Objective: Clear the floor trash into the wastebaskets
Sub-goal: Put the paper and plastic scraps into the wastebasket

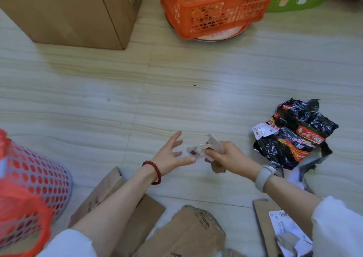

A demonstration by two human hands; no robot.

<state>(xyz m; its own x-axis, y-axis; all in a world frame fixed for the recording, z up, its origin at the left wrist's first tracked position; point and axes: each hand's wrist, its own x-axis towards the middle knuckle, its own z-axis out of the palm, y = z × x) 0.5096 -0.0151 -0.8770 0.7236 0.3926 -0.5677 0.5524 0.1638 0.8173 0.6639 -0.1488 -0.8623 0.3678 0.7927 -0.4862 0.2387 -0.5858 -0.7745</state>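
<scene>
Pale wood-grain floor tiles point(176, 76) are strewn with torn brown cardboard pieces point(188, 233) and a crumpled black snack wrapper point(298, 135). Small white paper scraps point(204, 148) are gripped in the right hand point(225, 156); the left hand point(172, 154) is spread wide just beside them. A grey perforated wastebasket lined with red plastic point(39, 178) is seen at left.

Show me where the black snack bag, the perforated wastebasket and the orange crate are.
black snack bag point(294, 137): head view, middle of crumpled front.
perforated wastebasket point(39, 178): head view, holed side wall.
orange crate point(214, 15): head view, front lattice wall.
</scene>
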